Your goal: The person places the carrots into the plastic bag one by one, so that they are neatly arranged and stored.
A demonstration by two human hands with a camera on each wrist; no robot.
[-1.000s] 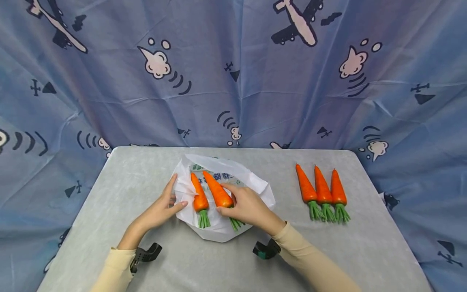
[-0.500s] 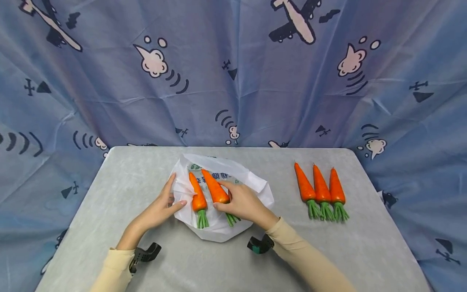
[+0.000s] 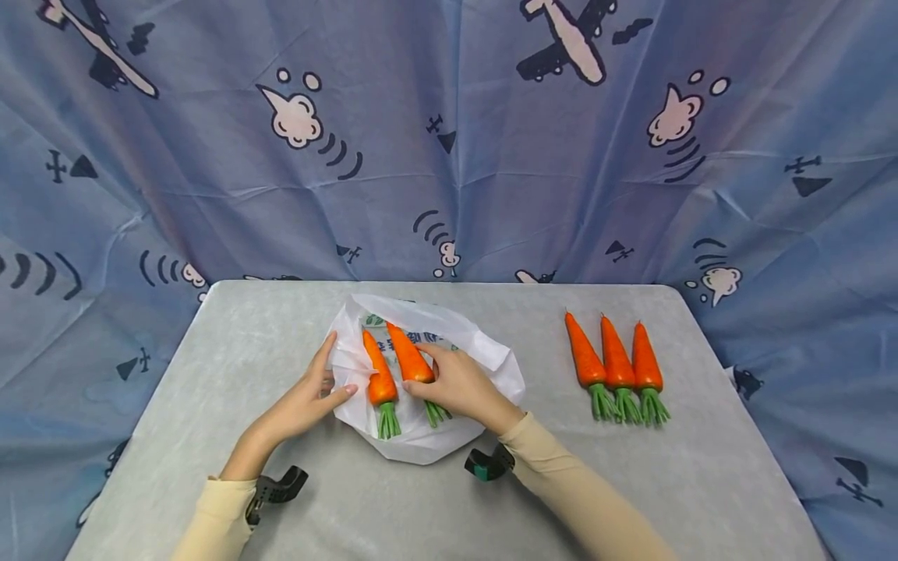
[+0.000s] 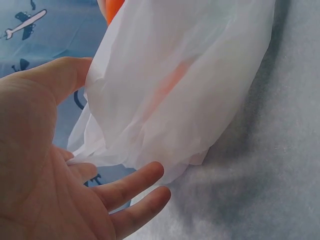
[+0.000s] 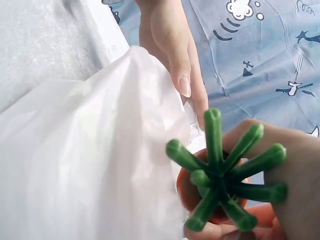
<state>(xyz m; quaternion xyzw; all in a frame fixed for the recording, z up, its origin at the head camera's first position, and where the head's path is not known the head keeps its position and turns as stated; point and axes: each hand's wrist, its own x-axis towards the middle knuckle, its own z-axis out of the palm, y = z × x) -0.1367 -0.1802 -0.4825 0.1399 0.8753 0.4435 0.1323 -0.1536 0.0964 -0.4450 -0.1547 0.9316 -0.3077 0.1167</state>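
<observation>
A white plastic bag (image 3: 494,354) lies with its mouth spread wide on the table. One orange carrot (image 3: 382,386) with green stems rests inside it on the left. Beside that, my right hand (image 3: 466,386) holds a second carrot (image 3: 408,354) at its thick end, between thumb and fingers. The green stems (image 5: 220,175) of this carrot face the right wrist camera. My left hand (image 3: 305,401) holds the bag's left rim, thumb on the inner side; in the left wrist view, two fingers (image 4: 137,187) stretch out along the thin plastic (image 4: 175,110).
Three more carrots (image 3: 617,370) lie side by side on the right part of the grey table (image 3: 596,483). A blue patterned curtain (image 3: 449,156) hangs behind the table's back edge.
My right hand has shifted left with its carrot, bringing it closer to the carrot on the bag's left side. The left hand keeps its place at the rim.
</observation>
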